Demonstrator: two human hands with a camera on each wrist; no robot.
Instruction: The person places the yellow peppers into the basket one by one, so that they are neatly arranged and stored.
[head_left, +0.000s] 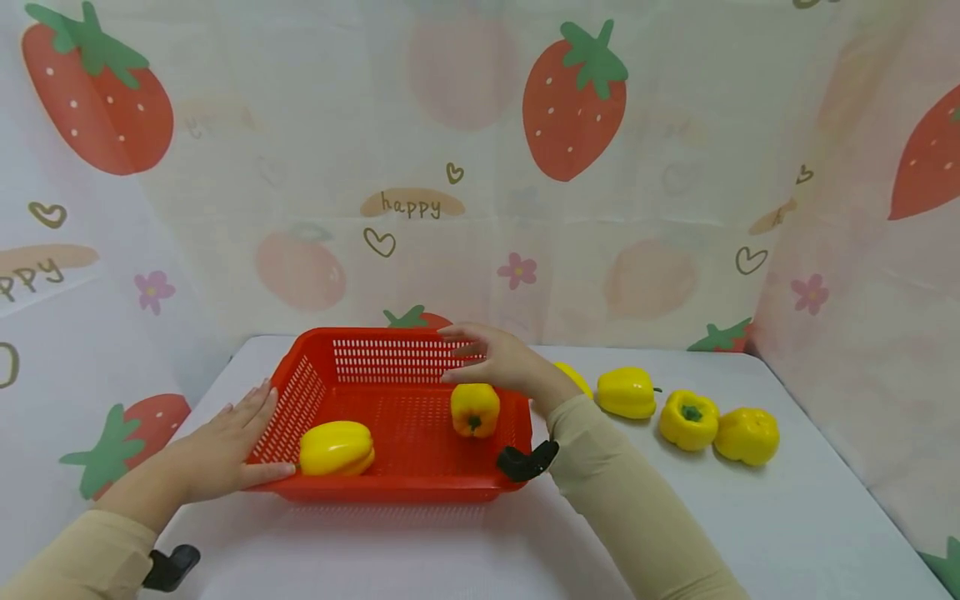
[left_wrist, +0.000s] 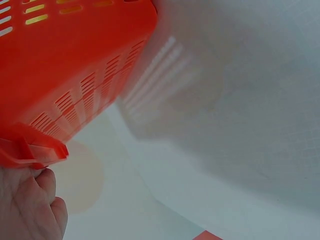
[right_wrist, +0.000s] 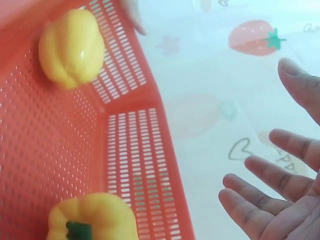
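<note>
A red plastic basket [head_left: 382, 487] stands on the white table. My left hand [head_left: 217, 446] rests on its left rim, fingers straight along the side and thumb at the front corner; the left wrist view shows this hand [left_wrist: 30, 200] against the rim from below. My right hand [head_left: 502, 358] is over the basket's right part, its fingers spread and holding nothing, as the right wrist view shows [right_wrist: 280, 195]. Inside the basket, one yellow bell pepper [head_left: 337, 448] lies at the front left. Another yellow bell pepper [head_left: 476, 410] lies at the right, below my right hand, its green stem facing forward.
Right of the basket, a row of yellow bell peppers lies on the table [head_left: 750, 517]: one [head_left: 627, 392], a second [head_left: 688, 419] and a third [head_left: 747, 436]. A further pepper [head_left: 573, 377] is partly hidden behind my right wrist. A strawberry-print cloth [head_left: 480, 108] surrounds the table.
</note>
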